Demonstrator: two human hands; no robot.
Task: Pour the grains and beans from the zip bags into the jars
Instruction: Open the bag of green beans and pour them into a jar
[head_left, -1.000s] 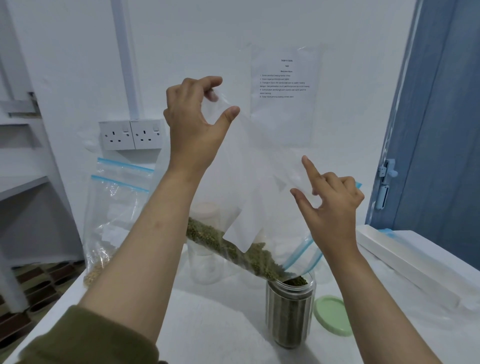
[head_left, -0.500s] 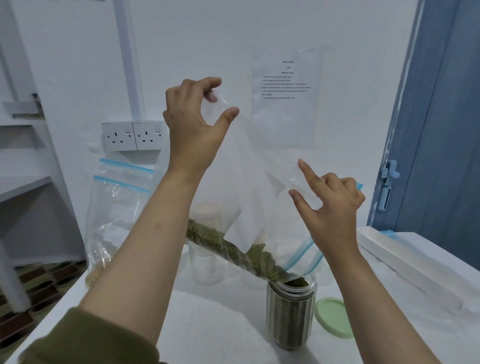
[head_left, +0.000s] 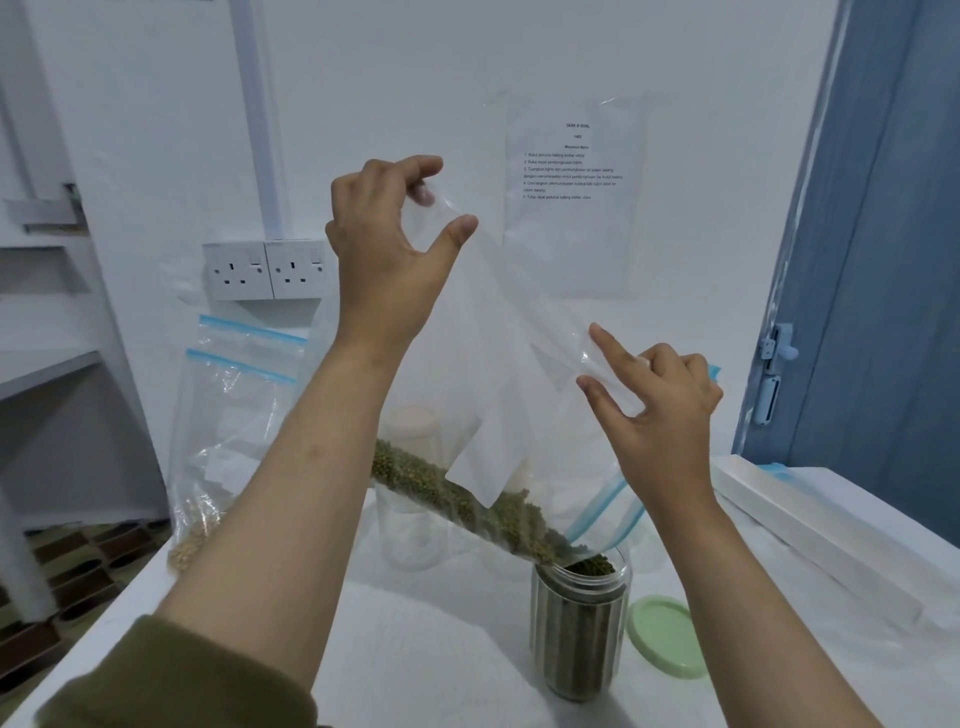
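A person stands at a white table (head_left: 415, 649), pouring green beans (head_left: 467, 506) from a clear zip bag (head_left: 519, 364) into a jar (head_left: 579, 629). The bag is tilted, its closed bottom raised high at the left and its blue-edged mouth low at the right, resting over the open top of the jar. The jar stands near the middle of the table and looks nearly full, with beans up at its rim. A line of beans lies along the bag's lower fold, sloping down toward the mouth.

To do this step well, the raised corner probably wants lifting only gradually, so the remaining beans slide rather than rush. The mouth should stay centred inside the jar rim. With the jar this full, overflow is the likely risk, so the flow may need stopping early.

The left hand (head_left: 384, 249) is up high; its fingers (head_left: 410, 171) curl over and pinch the bag's top corner, with the thumb stretched out along the plastic. The right hand (head_left: 660, 410) is lower, near the mouth: its middle and ring fingers curl in and appear to hold the bag's edge, while index finger and thumb point outward, spread apart.

A pale green lid (head_left: 667, 636) lies just right of the jar. A second zip bag (head_left: 234, 431) with some tan grains stands at the far left.
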